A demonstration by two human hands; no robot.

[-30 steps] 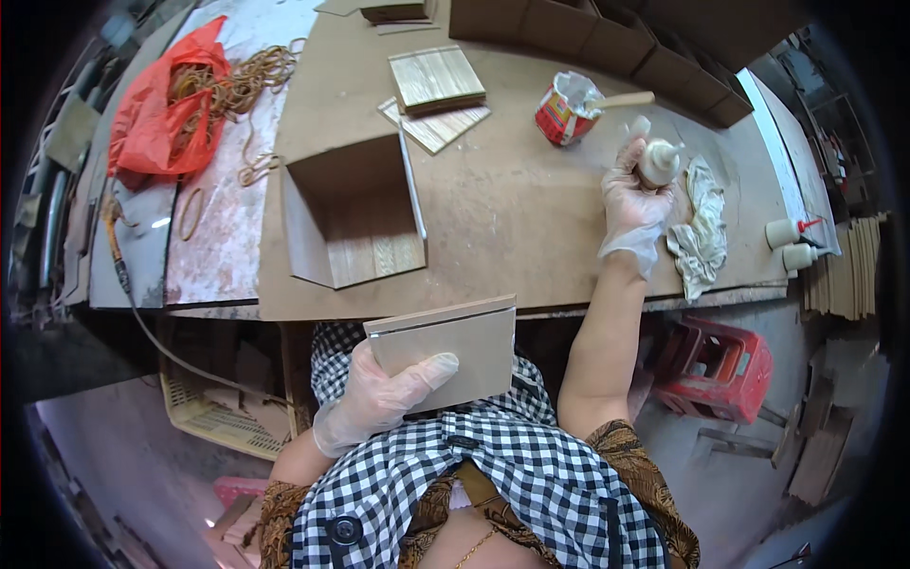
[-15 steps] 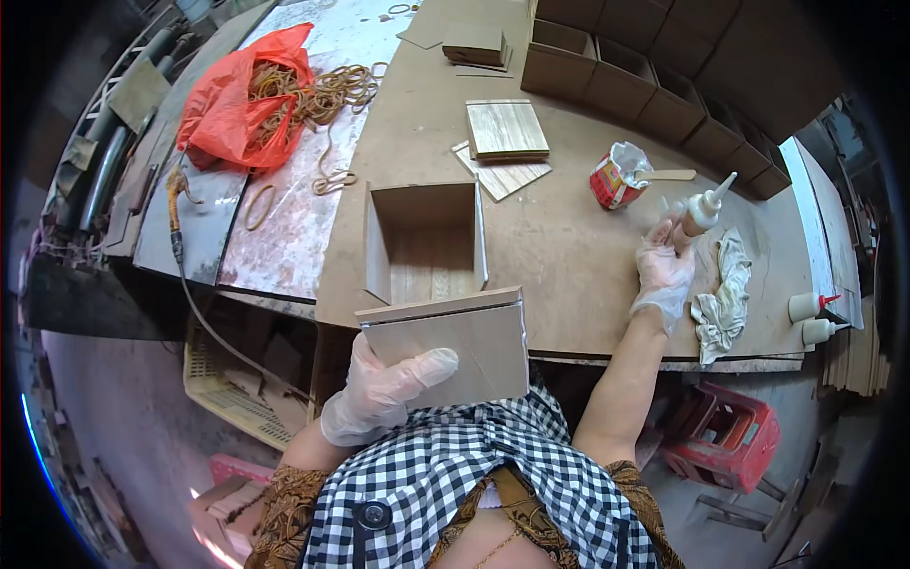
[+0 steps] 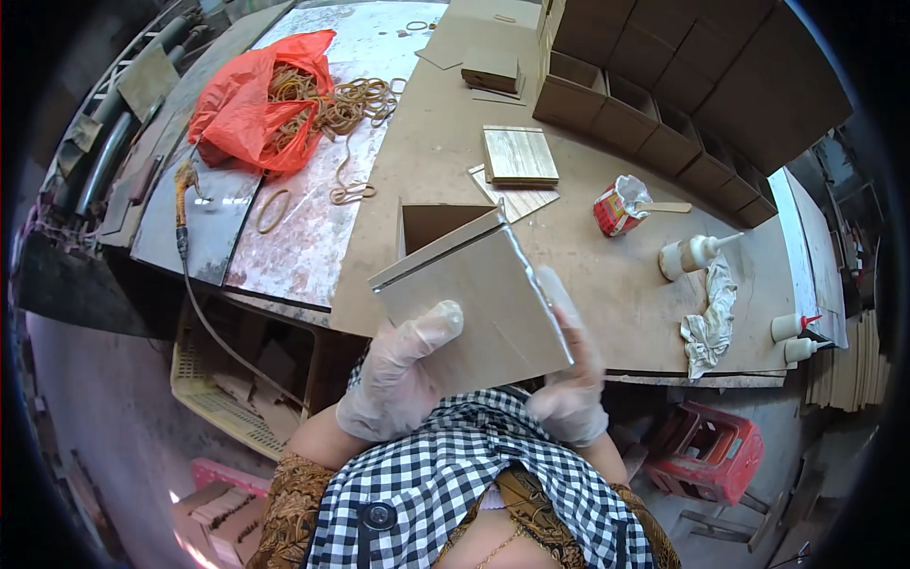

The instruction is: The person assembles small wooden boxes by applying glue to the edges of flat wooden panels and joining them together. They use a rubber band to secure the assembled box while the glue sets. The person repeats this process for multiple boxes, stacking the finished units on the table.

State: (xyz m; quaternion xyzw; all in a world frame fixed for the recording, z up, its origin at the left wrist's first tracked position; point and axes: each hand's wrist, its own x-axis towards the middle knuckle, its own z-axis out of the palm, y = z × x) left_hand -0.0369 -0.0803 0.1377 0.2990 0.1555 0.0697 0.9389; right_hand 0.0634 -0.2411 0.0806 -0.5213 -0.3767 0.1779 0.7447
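My left hand (image 3: 398, 370), in a clear glove, grips a flat wooden panel (image 3: 474, 308), its thumb across the face. The panel is tilted, with a dark groove along its upper edge and a whitish glue line down its right edge. My gloved right hand (image 3: 573, 370), blurred, is beside that right edge with fingers stretched out; whether it touches the panel I cannot tell. Behind the panel, an open wooden box (image 3: 441, 223) is partly hidden. On the table to the right lies a glue bottle (image 3: 687, 258) with a long nozzle, beside a crumpled cloth (image 3: 711, 322).
Stacked wooden panels (image 3: 519, 156) lie beyond the box, near a red-and-white tub (image 3: 618, 209) with a wooden stick. Joined boxes (image 3: 630, 114) line the far right. A red bag (image 3: 256, 104) of rubber bands stands left. Two small bottles (image 3: 796, 337) are at the right edge.
My right hand has put the glue bottle down on the table and come back to the panel's right side. The panel has turned, its right end higher, and now covers more of the box.
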